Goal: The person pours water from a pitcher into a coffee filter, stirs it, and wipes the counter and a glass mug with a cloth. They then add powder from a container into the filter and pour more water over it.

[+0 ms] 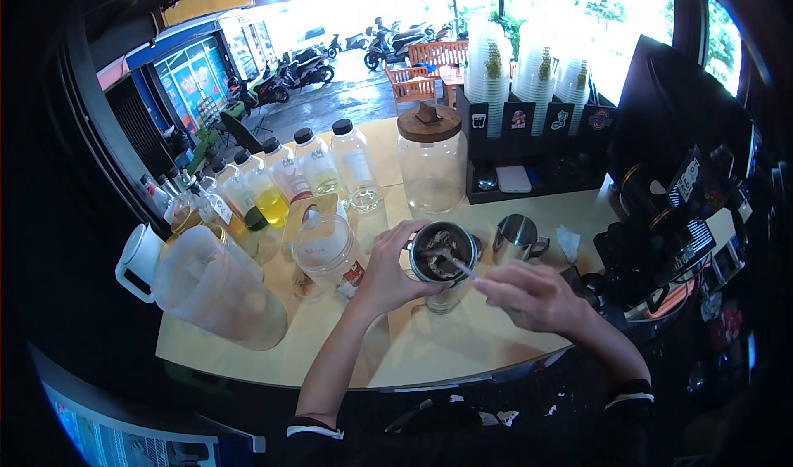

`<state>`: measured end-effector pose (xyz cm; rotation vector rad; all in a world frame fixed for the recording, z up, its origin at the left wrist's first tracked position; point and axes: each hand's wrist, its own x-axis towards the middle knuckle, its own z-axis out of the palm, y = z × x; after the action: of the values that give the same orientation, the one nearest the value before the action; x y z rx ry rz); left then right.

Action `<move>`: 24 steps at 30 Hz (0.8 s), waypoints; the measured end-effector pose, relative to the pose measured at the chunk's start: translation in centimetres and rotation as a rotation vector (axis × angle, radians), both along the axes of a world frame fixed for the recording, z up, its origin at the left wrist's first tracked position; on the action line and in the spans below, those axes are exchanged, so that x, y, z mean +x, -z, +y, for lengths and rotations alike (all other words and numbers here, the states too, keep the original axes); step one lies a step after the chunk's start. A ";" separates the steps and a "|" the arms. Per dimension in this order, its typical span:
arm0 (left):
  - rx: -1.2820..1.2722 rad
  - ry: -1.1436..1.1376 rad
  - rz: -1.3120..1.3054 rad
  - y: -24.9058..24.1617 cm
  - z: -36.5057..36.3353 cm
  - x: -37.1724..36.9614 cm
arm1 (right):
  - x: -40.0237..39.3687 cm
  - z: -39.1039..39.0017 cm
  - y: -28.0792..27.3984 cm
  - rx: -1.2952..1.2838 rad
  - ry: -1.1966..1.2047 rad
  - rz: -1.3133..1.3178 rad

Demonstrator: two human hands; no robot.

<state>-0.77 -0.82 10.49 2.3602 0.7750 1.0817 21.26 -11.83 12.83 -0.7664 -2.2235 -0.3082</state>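
Note:
Near the middle of the counter, my left hand (388, 270) is wrapped round the side of a metal cup (443, 251) with dark contents and pale streaks or foam inside. My right hand (529, 295) pinches the handle of a spoon (459, 262), whose bowl end is down inside the cup. Below the cup, part of a clear glass (443, 302) shows. A steel pitcher (515, 237) stands just to the right, beside a crumpled white tissue (567, 242). Left of my left hand is a clear plastic jar (325, 248) with a red label.
Capped bottles (355, 165) line the back left. A large frosted pitcher (216, 289) stands at the left edge. Behind the cup is a wooden-lidded jar (431, 165). Stacked plastic cups (489, 79) fill a black holder (537, 178). Dark equipment (644, 244) occupies the right side.

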 end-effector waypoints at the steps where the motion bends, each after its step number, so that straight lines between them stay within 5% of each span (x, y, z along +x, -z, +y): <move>1: -0.001 0.003 0.000 -0.1 0.0 -0.1 | 0.1 0.0 -0.1 0.009 0.014 -0.013; 17: 0.107 0.122 0.043 -1.7 1.0 -1.0 | 0.0 -0.1 -0.5 0.024 -0.042 -0.018; 24: 0.165 0.129 0.077 -2.8 1.3 -1.2 | -0.1 -0.8 -2.0 -0.282 -0.060 0.170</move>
<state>-1.98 0.48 13.28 2.5647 0.5688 1.0414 21.17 -12.60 14.84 -0.8387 -2.1476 0.1005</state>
